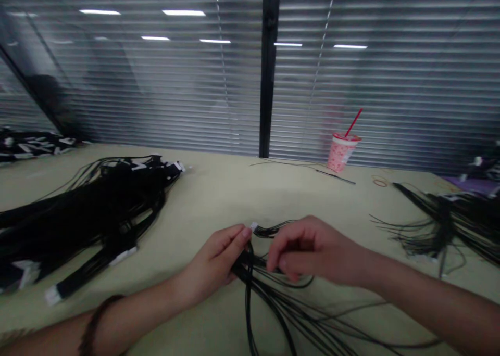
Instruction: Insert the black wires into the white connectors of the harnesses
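Observation:
My left hand point(222, 252) is closed around a bundle of black cables point(273, 299) near the middle of the table. A small white connector point(253, 227) sticks up by its thumb tip, with thin black wires running right from it. The cables fan out below, toward the front right. Close by on the right, my right hand point(312, 249) hangs over the wires, its fingers curled toward the thumb. Slight blur hides what, if anything, is between those fingertips.
A big pile of black cables point(105, 205) with white connectors lies at left. More cable bundles point(441, 220) lie at right. Toward the back stand a pink cup point(340, 153) with a red straw, a thin dark pen-like tool point(336, 177) and rubber bands point(379, 182). Window blinds rise behind the table.

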Tool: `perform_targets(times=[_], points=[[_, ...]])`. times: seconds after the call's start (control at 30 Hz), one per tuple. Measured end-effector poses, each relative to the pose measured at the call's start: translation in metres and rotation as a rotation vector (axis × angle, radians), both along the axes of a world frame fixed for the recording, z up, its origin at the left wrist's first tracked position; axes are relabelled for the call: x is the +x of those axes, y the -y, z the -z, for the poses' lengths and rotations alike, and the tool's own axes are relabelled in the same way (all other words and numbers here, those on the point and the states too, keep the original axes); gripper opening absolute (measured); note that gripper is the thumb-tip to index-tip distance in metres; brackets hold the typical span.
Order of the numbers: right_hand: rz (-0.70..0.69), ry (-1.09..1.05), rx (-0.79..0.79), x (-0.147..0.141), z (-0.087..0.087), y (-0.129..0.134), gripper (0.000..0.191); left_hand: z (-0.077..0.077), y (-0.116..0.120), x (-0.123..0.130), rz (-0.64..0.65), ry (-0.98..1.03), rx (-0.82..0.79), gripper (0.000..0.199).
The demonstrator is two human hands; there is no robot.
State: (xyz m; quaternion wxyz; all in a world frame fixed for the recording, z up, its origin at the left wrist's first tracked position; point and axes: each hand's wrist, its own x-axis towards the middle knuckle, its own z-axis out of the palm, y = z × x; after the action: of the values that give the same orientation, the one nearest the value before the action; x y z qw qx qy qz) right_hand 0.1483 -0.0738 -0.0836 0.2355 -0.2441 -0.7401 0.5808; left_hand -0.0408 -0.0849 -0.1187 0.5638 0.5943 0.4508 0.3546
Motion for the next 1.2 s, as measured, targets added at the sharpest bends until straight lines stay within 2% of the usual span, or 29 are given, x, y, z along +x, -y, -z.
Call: perform_targets(times=[0.07,0.13,0.3,0.4,0.47,0.57,0.6,0.67,0.7,0.8,0.87,1.0,1.2], points=[[0.011,-0.206,-0.238,0.01,-0.013,-0.011,0.012,0.002,-0.001,0.0,-0.021,0.013,-0.028,0.033],[0.138,-0.367,-0.28,0.02,-0.027,-0.021,0.013,0.002,-0.002,-0.001,-0.033,0.005,-0.043,0.033],[0.502,-0.51,0.005,0.043,-0.055,-0.033,0.018,0.001,-0.003,-0.002,-0.078,-0.012,-0.05,0.034],[0.557,-0.571,0.059,0.052,-0.063,-0.037,0.03,0.001,-0.003,-0.002,-0.092,-0.006,-0.05,0.035],[0.547,-0.584,0.071,0.053,-0.063,-0.039,0.031,0.001,-0.004,-0.002,-0.093,0.005,-0.07,0.035],[0.508,-0.418,0.18,0.042,-0.047,-0.038,0.014,0.002,-0.007,-0.005,-0.078,0.017,-0.098,0.038],[0.485,-0.313,0.232,0.035,-0.037,-0.035,0.009,0.003,-0.007,-0.005,-0.069,0.018,-0.106,0.038],[0.385,-0.04,0.221,0.018,-0.013,-0.027,0.01,0.003,-0.008,-0.007,-0.06,0.027,-0.137,0.039],[0.35,0.029,0.24,0.009,-0.001,-0.022,0.011,0.002,-0.009,-0.008,-0.058,0.039,-0.155,0.039],[0.343,0.122,0.443,-0.011,0.031,-0.007,0.015,0.001,-0.01,-0.009,-0.065,0.077,-0.186,0.036],[0.347,0.132,0.566,-0.014,0.043,-0.001,0.014,0.001,-0.01,-0.009,-0.056,0.102,-0.189,0.034],[0.391,0.094,0.706,-0.01,0.05,0.0,0.014,0.001,-0.011,-0.01,-0.073,0.104,-0.206,0.035],[0.364,0.076,0.734,-0.009,0.049,-0.001,0.014,0.002,-0.011,-0.01,-0.065,0.126,-0.212,0.035]])
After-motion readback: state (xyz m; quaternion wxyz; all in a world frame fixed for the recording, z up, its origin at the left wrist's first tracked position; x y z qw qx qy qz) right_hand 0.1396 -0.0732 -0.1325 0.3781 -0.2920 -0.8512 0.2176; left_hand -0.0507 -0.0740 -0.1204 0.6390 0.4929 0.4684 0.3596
